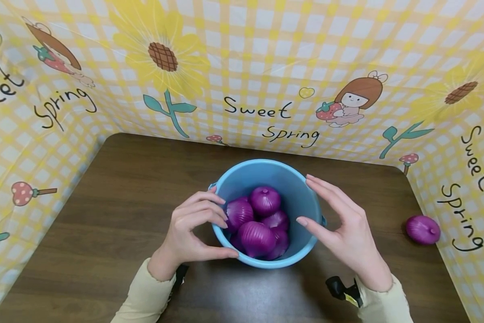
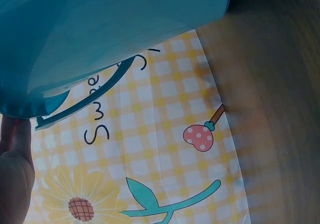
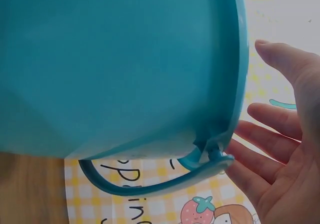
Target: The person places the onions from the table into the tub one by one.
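Note:
A light-blue bucket (image 1: 266,264) stands on the table with several purple onions (image 1: 257,239) inside it. My left hand (image 1: 193,224) holds the bucket's left rim, its fingers bent over the edge and its thumb along the front of the rim. At the right side, my right hand (image 1: 343,224) has its fingers and thumb spread around the rim. Its thumb hangs over the opening; the right wrist view shows the fingers near the bucket's handle (image 3: 150,189), and whether they touch it is hard to tell.
Another purple onion (image 1: 423,230) lies at the right edge of the brown wooden table (image 1: 125,188). Yellow-and-white checked cloth (image 1: 258,58) with flower and girl prints surrounds the table at the back and sides.

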`<action>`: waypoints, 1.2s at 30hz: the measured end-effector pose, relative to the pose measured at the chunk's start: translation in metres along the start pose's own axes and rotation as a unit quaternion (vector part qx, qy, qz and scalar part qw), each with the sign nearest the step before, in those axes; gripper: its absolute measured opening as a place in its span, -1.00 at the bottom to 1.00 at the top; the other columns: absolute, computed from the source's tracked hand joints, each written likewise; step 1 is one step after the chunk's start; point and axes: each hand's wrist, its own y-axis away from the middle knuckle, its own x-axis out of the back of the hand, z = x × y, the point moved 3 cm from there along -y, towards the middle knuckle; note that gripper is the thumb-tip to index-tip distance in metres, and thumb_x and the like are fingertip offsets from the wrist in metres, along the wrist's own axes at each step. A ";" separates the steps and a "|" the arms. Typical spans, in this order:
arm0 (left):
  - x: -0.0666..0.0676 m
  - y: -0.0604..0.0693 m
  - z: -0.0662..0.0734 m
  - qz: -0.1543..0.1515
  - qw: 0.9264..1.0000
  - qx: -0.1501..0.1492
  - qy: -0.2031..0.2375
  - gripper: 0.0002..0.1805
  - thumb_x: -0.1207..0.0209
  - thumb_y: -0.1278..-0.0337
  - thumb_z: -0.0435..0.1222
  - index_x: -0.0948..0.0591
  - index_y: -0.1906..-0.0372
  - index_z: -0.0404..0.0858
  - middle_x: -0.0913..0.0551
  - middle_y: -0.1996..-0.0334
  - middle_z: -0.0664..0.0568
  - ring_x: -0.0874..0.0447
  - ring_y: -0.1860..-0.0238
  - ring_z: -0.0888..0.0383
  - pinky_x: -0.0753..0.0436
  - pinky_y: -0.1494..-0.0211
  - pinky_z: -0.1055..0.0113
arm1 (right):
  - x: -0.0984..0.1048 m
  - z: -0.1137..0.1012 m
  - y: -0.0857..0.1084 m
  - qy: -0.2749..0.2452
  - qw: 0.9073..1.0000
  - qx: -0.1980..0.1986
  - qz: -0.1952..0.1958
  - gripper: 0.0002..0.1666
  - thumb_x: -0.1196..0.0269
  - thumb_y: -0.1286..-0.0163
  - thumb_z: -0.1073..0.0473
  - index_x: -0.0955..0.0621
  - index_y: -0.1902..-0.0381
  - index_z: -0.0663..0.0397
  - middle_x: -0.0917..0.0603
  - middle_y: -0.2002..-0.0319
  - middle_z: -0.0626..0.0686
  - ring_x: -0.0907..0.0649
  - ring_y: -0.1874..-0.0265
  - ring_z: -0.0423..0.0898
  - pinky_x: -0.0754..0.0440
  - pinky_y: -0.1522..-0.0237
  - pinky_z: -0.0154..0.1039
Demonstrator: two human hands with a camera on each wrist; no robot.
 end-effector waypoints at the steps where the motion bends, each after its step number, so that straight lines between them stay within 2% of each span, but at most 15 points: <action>1: 0.000 0.000 0.000 0.000 1.000 0.000 0.000 -0.48 -0.64 0.27 0.09 -0.66 0.48 -0.22 -0.69 0.45 -0.01 -0.65 0.17 -0.09 -0.54 -0.32 -0.07 | 0.001 0.001 0.001 0.002 1.000 -0.001 0.002 -0.22 -0.30 -0.40 -0.26 -0.58 -0.27 0.28 -0.61 -0.22 0.23 -0.59 -0.22 0.08 -0.47 -0.32 -0.32; 9: 0.000 0.000 -0.001 0.002 1.000 -0.004 -0.002 -0.47 -0.64 0.27 0.09 -0.66 0.49 -0.24 -0.69 0.46 -0.02 -0.65 0.17 -0.09 -0.54 -0.32 -0.05 | 0.008 0.003 0.003 0.016 1.000 -0.019 0.014 -0.23 -0.29 -0.41 -0.27 -0.60 -0.27 0.24 -0.61 -0.22 0.22 -0.59 -0.23 0.07 -0.44 -0.34 -0.30; 16: 0.000 0.001 -0.001 0.000 1.000 0.000 -0.001 -0.47 -0.64 0.27 0.09 -0.66 0.50 -0.24 -0.69 0.45 -0.01 -0.65 0.16 -0.08 -0.54 -0.33 -0.07 | 0.014 0.005 0.005 0.022 0.999 -0.032 0.020 -0.32 -0.44 -0.35 -0.07 -0.60 -0.27 0.23 -0.61 -0.22 0.21 -0.58 -0.24 0.06 -0.43 -0.35 -0.30; 23: 0.000 0.000 0.000 0.000 1.000 0.001 0.000 -0.48 -0.64 0.27 0.09 -0.66 0.49 -0.24 -0.69 0.45 -0.02 -0.65 0.17 -0.08 -0.53 -0.33 -0.08 | 0.020 0.011 0.009 0.037 0.998 -0.045 0.027 -0.31 -0.53 -0.23 0.14 -0.59 -0.29 0.21 -0.60 -0.25 0.19 -0.57 -0.26 0.05 -0.43 -0.35 -0.32; 31: 0.000 0.000 -0.001 0.001 1.000 -0.002 -0.008 -0.47 -0.63 0.27 0.10 -0.66 0.49 -0.23 -0.69 0.46 -0.01 -0.65 0.17 -0.10 -0.62 -0.18 0.03 | 0.027 0.016 0.012 0.051 0.997 -0.049 0.039 -0.33 -0.51 -0.25 0.12 -0.60 -0.27 0.22 -0.61 -0.24 0.21 -0.57 -0.26 0.05 -0.42 -0.35 -0.32; 36: 0.000 0.001 -0.001 -0.001 1.000 0.000 -0.003 -0.48 -0.63 0.27 0.09 -0.66 0.49 -0.23 -0.69 0.45 -0.02 -0.65 0.17 -0.09 -0.55 -0.31 -0.05 | 0.032 0.021 0.016 0.060 0.995 -0.057 0.050 -0.34 -0.53 -0.22 0.18 -0.61 -0.26 0.22 -0.61 -0.24 0.21 -0.56 -0.27 0.05 -0.41 -0.35 -0.33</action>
